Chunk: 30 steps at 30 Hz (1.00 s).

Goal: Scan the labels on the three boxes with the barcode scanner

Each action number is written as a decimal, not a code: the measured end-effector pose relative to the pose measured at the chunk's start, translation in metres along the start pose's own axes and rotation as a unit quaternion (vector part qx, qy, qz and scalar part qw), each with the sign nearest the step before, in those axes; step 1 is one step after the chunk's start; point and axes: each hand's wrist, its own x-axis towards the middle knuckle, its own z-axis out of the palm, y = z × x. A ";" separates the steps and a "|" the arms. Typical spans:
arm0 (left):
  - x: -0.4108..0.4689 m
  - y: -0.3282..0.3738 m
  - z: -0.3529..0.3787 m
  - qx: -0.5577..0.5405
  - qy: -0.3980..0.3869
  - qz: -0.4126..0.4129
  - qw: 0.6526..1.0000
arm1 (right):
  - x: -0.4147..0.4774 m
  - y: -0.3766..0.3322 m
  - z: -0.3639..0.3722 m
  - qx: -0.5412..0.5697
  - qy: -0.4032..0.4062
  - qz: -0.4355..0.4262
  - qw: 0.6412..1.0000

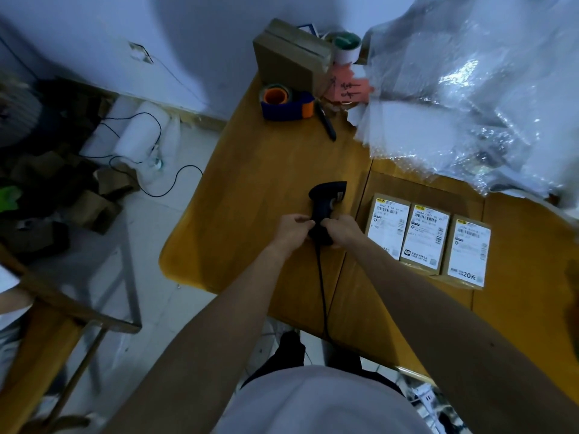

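Head view: both hands meet on the black barcode scanner (326, 211), which lies on the wooden table (257, 170) — the left hand (293, 230) pinching its handle from the left, the right hand (343, 230) wrapped around it from the right. Its cord (322, 292) trails off the near edge. Three labelled boxes (427, 241) sit side by side, touching, just right of the scanner — labels up.

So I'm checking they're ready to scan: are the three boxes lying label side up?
Yes. All three boxes lie flat, side by side on the table, white labels facing up, barcodes visible.
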 end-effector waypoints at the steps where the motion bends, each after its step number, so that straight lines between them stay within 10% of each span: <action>1: -0.001 0.001 0.001 -0.006 0.002 0.000 1.000 | -0.001 0.001 0.000 0.009 -0.002 0.000 1.000; 30: -0.083 0.079 0.026 -0.225 -0.109 0.082 0.965 | -0.115 0.011 -0.070 0.236 -0.100 -0.177 0.950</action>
